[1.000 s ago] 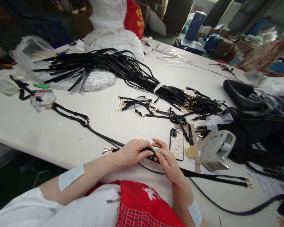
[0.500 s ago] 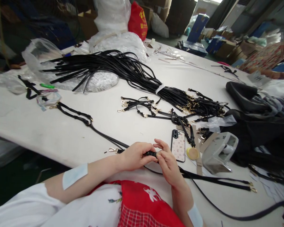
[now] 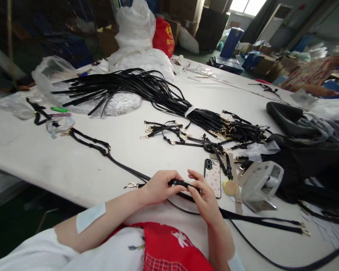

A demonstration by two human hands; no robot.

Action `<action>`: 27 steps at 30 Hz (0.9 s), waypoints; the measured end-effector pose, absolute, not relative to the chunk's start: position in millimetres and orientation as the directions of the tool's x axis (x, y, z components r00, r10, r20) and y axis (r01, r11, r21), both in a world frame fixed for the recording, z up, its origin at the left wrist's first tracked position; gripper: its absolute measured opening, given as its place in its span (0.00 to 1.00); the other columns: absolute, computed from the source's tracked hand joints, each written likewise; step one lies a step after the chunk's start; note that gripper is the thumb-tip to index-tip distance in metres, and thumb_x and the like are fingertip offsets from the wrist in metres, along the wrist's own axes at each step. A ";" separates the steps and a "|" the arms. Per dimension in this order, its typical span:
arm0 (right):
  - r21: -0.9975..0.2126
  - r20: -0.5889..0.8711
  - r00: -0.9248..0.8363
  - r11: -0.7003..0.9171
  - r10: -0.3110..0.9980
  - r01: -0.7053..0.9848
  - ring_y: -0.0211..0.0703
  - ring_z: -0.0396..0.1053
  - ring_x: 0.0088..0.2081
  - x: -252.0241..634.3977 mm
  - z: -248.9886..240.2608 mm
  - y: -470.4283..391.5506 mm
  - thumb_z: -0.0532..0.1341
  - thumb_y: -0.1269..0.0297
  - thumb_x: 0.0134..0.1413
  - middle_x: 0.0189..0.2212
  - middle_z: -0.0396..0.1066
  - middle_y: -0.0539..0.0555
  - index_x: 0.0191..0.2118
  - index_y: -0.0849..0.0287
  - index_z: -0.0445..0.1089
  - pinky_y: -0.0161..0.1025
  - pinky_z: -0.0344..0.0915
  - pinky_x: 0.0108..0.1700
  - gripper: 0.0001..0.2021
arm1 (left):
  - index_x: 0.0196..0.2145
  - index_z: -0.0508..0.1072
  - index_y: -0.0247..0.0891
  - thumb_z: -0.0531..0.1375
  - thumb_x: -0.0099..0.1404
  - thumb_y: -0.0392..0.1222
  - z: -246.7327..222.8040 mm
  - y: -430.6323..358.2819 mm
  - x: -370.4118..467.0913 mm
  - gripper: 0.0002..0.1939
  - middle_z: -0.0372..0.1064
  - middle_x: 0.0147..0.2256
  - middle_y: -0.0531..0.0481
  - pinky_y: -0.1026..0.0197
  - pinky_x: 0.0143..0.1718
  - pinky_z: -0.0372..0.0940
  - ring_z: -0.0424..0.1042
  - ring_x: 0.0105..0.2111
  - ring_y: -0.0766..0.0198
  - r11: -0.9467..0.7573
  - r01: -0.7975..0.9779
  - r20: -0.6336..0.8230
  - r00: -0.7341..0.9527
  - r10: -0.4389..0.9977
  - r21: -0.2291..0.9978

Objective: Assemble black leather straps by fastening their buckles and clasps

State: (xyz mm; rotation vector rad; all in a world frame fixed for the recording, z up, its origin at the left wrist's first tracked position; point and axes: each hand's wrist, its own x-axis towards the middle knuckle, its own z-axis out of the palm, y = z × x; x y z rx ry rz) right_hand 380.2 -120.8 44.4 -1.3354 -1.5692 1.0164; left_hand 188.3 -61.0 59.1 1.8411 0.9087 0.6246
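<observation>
Spanning the pinching left hand (image 3: 159, 187) and right hand (image 3: 205, 198), the strap (image 3: 179, 183) slants rightward and nearer, left of the phone (image 3: 214, 180).

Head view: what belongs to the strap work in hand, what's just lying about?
Likely part of it:
- black strap, pinched by left hand and right hand
- tied strap bundle
- loose clipped straps

Apparently just lying about:
- phone
- green object
- red bag
- upright blue box
</observation>
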 end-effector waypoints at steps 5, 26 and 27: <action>-0.938 0.124 -0.056 0.136 0.991 0.318 0.47 0.65 0.54 375.2 48.2 -121.9 0.55 0.66 0.63 0.50 0.67 0.58 0.33 0.56 0.70 0.44 0.60 0.54 0.09 | 0.33 0.75 0.36 0.63 0.61 0.43 60.8 -62.9 189.2 0.07 0.73 0.29 0.52 0.66 0.30 0.61 0.69 0.28 0.67 -0.262 0.279 0.048 0.596 0.801 0.924; -0.519 0.451 -0.088 0.341 0.888 0.784 0.44 0.72 0.39 360.1 63.8 -129.6 0.62 0.70 0.57 0.35 0.75 0.50 0.43 0.52 0.71 0.56 0.43 0.64 0.09 | 0.34 0.62 0.38 0.50 0.69 0.45 82.2 -69.0 183.0 0.09 0.67 0.32 0.51 0.62 0.34 0.61 0.64 0.31 0.65 -0.240 0.285 -0.011 0.665 0.747 0.928; -0.524 0.456 -0.075 0.335 0.887 0.783 0.43 0.72 0.38 362.0 62.4 -129.0 0.63 0.68 0.57 0.34 0.75 0.50 0.42 0.52 0.72 0.56 0.44 0.64 0.07 | 0.33 0.63 0.38 0.48 0.70 0.46 80.6 -67.8 183.8 0.12 0.67 0.31 0.51 0.63 0.35 0.61 0.64 0.31 0.65 -0.236 0.285 -0.008 0.652 0.758 0.929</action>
